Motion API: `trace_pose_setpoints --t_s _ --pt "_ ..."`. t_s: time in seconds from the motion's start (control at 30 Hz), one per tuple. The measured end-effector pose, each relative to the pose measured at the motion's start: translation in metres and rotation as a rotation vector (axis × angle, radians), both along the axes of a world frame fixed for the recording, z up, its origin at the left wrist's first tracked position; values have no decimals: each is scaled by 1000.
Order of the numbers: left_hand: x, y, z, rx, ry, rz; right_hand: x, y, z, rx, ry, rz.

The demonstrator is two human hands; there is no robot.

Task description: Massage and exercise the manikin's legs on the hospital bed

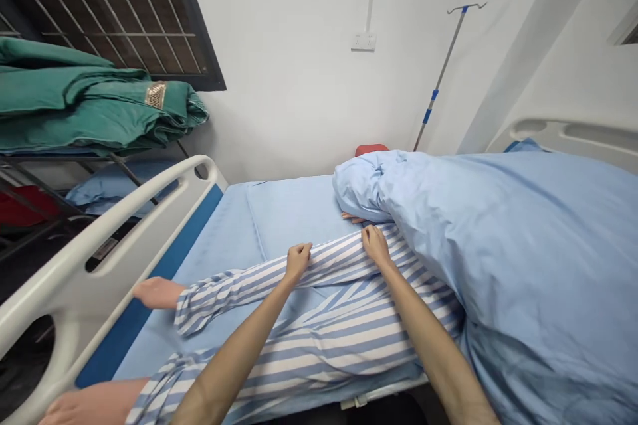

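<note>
Blue-and-white striped pajama trousers (329, 345) cover the legs of a figure lying on the bed; its smooth feet (159, 293) look like a manikin's. My left hand (299, 260) is closed on the trousers around the knee of the far leg. Higher on that same leg, near the thigh, my right hand (375, 244) also pinches the striped cloth. Just beyond it, the figure's fingers (353, 218) stick out from under a light blue quilt (488, 226). The quilt is folded back over the upper body and hides it.
The bed has a light blue sheet (294, 206), a white footboard (114, 232) at left and a headboard (573, 133) at right. Green folded cloth (100, 106) lies on a rack at far left. An IV pole (446, 66) stands by the wall, near a red object (371, 149).
</note>
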State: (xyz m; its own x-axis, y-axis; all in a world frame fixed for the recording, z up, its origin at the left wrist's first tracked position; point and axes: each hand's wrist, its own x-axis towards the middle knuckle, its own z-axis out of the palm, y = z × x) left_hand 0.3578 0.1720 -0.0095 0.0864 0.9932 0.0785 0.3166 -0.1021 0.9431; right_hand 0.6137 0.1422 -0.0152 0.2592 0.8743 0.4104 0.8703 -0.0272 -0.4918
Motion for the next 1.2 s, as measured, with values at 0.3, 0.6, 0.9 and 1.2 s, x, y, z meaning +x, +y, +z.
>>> trace_pose_setpoints --t_s 0.3,0.6,0.9,1.2 --pt "-151 -91 -1 19 178 24 -132 -110 1 -80 108 300" --pt "-227 -151 -35 -56 589 133 -240 -165 -8 -97 97 405" --pt "-221 -155 -41 -46 715 181 -290 -171 -11 -64 -8 402" --pt "-224 -155 -40 -39 578 204 -317 -159 -21 -147 -15 243"
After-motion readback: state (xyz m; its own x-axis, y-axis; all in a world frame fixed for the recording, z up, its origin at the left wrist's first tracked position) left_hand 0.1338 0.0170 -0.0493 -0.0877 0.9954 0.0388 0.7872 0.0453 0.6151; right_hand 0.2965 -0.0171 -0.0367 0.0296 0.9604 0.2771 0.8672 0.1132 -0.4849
